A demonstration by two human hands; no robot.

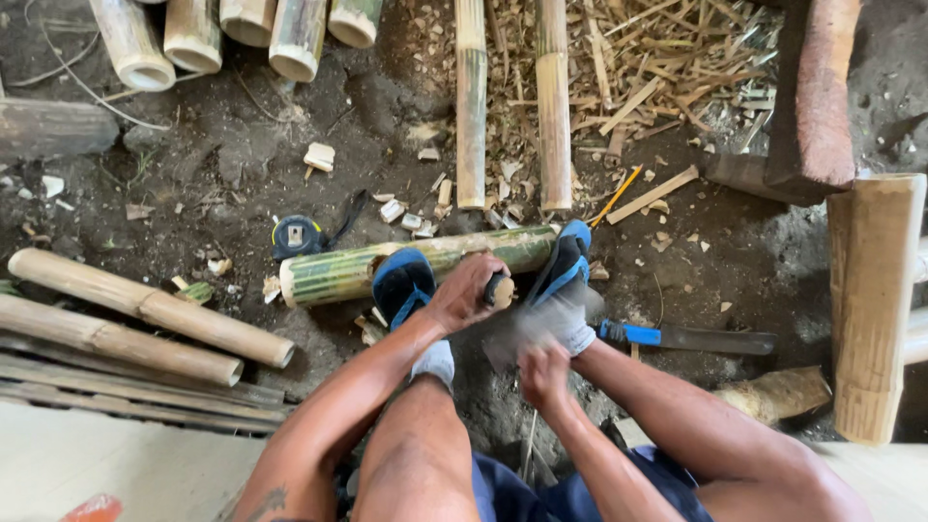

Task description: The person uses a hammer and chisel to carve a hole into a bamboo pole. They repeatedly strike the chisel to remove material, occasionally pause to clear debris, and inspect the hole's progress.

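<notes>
Our left hand [471, 288] is clenched round a short wooden handle [500, 290], knuckles up, right over the bamboo. Our right hand [544, 372] sits lower and closer to us, fingers curled, but it's smeared with blur and we can't tell what it's grasping, if anything.

The green bamboo piece [425, 261] lies flat on the dirt just past our hands, pinned under both feet in blue sandals [403, 283]. Its long axis runs pretty much left to right across the view, tilted a bit so the right end sits slightly further from us. The cut left end [290, 287] shows pale and hollow. The skin is streaky green with lighter yellowish stripes along its length.

Just right of our feet there's a blade with a blue handle [686, 337] lying on the ground. A black and blue tape measure [296, 235] sits just beyond the bamboo's left end. Further out: two split bamboo halves [512, 106] pointing away from us, a pile of shavings [667, 58], and dry tan poles [145, 319] on the left.
</notes>
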